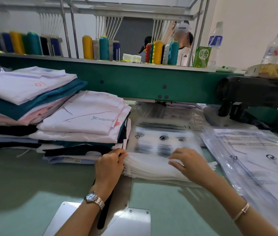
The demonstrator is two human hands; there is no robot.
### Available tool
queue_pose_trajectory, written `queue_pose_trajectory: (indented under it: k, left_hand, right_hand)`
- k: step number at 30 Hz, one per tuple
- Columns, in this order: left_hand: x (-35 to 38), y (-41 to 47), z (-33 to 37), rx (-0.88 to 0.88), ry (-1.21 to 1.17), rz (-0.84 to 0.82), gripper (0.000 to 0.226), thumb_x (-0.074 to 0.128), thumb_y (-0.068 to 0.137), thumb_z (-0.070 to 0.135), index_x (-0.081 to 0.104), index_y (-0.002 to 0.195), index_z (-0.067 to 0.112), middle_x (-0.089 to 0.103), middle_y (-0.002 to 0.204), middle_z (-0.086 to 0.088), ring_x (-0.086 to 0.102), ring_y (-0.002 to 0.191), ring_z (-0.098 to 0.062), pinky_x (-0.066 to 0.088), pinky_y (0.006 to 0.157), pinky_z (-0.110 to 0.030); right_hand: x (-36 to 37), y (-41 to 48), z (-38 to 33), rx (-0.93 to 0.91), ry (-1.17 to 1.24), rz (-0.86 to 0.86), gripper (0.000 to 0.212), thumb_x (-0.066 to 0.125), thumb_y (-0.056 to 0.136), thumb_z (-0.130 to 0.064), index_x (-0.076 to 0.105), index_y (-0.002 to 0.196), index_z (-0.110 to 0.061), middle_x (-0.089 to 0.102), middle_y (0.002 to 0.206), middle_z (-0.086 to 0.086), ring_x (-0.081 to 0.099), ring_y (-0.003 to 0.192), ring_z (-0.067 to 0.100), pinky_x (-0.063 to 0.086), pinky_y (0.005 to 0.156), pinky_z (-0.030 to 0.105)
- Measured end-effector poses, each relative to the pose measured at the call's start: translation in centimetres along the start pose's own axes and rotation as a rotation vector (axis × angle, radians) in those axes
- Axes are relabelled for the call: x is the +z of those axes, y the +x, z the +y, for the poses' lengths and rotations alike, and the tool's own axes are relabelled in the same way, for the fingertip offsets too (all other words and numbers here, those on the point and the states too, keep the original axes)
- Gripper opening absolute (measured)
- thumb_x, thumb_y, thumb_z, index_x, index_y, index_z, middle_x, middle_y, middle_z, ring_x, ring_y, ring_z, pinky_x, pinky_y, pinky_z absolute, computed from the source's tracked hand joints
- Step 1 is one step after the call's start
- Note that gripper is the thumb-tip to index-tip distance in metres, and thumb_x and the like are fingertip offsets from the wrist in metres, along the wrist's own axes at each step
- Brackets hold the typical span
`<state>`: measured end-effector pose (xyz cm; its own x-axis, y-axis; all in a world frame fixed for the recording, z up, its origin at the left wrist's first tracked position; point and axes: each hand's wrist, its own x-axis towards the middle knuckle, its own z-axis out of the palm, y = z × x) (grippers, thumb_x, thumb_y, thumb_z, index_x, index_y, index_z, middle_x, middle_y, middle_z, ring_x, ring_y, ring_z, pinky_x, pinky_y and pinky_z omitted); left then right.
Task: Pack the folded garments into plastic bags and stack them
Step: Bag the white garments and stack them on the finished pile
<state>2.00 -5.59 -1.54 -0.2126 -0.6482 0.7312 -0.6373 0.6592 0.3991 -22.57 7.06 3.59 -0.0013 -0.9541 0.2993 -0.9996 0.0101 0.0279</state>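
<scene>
At the near edge of the bag pile [160, 133], the left hand [109, 163] pinches its corner while the right hand [189, 162] lies flat-fingered on top. Left of the pile, many folded garments [83, 116] wait unpacked — right of it, a few bagged garments [254, 159] sit stacked.

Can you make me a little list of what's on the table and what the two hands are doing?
left hand: grips the left edge of the bag pile
right hand: fingers rest on top of that pile
folded clothes: two stacks on the left, not bagged
packed bags: on the right, white garments inside
thread spools: on the shelf behind, many colours
table: green
</scene>
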Motion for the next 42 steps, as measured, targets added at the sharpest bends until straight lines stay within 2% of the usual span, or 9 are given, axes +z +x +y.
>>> queue_pose_trajectory:
  k: [4, 10, 16, 21, 25, 28, 34, 37, 42]
  left_hand:
    - [0.0, -0.1, -0.1, 0.002, -0.004, 0.000, 0.007, 0.079, 0.081, 0.025, 0.075, 0.084, 0.020, 0.068, 0.061, 0.003, 0.064, 0.050, -0.019, 0.045, 0.047, -0.024]
    - [0.0, 0.1, -0.2, -0.006, 0.011, 0.003, 0.007, 0.079, 0.081, 0.026, 0.075, 0.084, 0.021, 0.069, 0.063, 0.003, 0.065, 0.052, -0.021, 0.049, 0.047, -0.027]
    - [0.1, -0.1, -0.3, 0.011, -0.006, 0.014, 0.008, 0.079, 0.080, 0.024, 0.075, 0.085, 0.020, 0.069, 0.063, 0.005, 0.063, 0.050, -0.015, 0.044, 0.049, -0.020]
    - [0.0, -0.1, -0.2, 0.025, -0.021, 0.022, 0.007, 0.078, 0.082, 0.022, 0.075, 0.088, 0.019, 0.069, 0.065, 0.004, 0.063, 0.051, -0.016, 0.046, 0.050, -0.021]
    - [-0.1, -0.2, 0.5, 0.121, 0.008, 0.104, 0.017, 0.068, 0.090, 0.020, 0.073, 0.105, 0.016, 0.069, 0.089, 0.002, 0.062, 0.061, -0.013, 0.048, 0.052, -0.019]
    - [0.5, -0.4, 1.9, 0.356, -0.003, 0.109, 0.024, 0.060, 0.091, 0.020, 0.069, 0.112, 0.013, 0.062, 0.097, -0.001, 0.057, 0.081, -0.014, 0.049, 0.066, -0.024]
    - [3.1, -1.4, 4.6, 0.831, 0.009, -0.189, 0.025, 0.060, 0.091, 0.015, 0.069, 0.114, 0.012, 0.065, 0.112, -0.003, 0.060, 0.101, -0.018, 0.047, 0.090, -0.029]
    - [3.9, -1.6, 5.0, 0.848, 0.089, -0.216, 0.028, 0.063, 0.089, 0.023, 0.069, 0.114, 0.013, 0.067, 0.113, -0.001, 0.063, 0.098, -0.016, 0.050, 0.087, -0.028]
    - [3.8, -2.1, 4.8, 0.733, 0.206, -0.285, 0.036, 0.067, 0.082, 0.040, 0.071, 0.110, 0.017, 0.069, 0.110, 0.002, 0.066, 0.095, -0.016, 0.053, 0.082, -0.026]
  right_hand:
    - [2.1, 0.8, -0.7, -0.031, 0.110, 0.019, 0.030, 0.050, 0.098, -0.040, 0.070, 0.112, -0.024, 0.065, 0.114, -0.011, 0.055, 0.107, 0.012, 0.038, 0.087, 0.025]
    - [2.8, 0.5, 0.4, 0.093, 0.466, 0.067, 0.011, 0.066, 0.090, -0.030, 0.076, 0.089, -0.023, 0.068, 0.088, -0.016, 0.062, 0.083, 0.002, 0.050, 0.075, 0.029]
    - [2.9, -0.1, 1.3, 0.169, 0.676, 0.059, 0.006, 0.072, 0.086, -0.022, 0.077, 0.085, -0.020, 0.072, 0.087, -0.010, 0.064, 0.080, 0.003, 0.051, 0.070, 0.033]
    - [4.0, -0.3, 1.4, 0.152, 0.603, 0.069, 0.014, 0.069, 0.088, -0.019, 0.077, 0.099, -0.014, 0.072, 0.104, -0.010, 0.066, 0.097, 0.004, 0.049, 0.086, 0.019]
    - [4.6, 0.1, 1.3, 0.146, 0.477, 0.035, 0.020, 0.062, 0.092, -0.024, 0.076, 0.102, -0.013, 0.072, 0.110, -0.009, 0.067, 0.098, 0.008, 0.052, 0.085, 0.031]
    - [4.9, 0.4, 1.2, 0.127, 0.426, 0.042, 0.021, 0.058, 0.094, -0.023, 0.073, 0.093, -0.008, 0.074, 0.097, 0.001, 0.067, 0.088, 0.017, 0.052, 0.078, 0.036]
    - [5.3, 0.9, 0.8, 0.094, 0.410, 0.028, 0.028, 0.049, 0.098, -0.027, 0.071, 0.089, -0.013, 0.070, 0.089, -0.004, 0.061, 0.081, 0.012, 0.040, 0.086, 0.024]
    - [5.4, 1.0, 0.6, 0.084, 0.387, 0.039, 0.031, 0.046, 0.100, -0.030, 0.071, 0.089, -0.015, 0.069, 0.087, -0.006, 0.059, 0.080, 0.012, 0.037, 0.087, 0.023]
    - [5.3, 1.2, 0.3, 0.153, 0.400, 0.079, 0.030, 0.047, 0.101, -0.027, 0.069, 0.092, -0.009, 0.069, 0.090, 0.003, 0.059, 0.088, 0.022, 0.045, 0.084, 0.037]
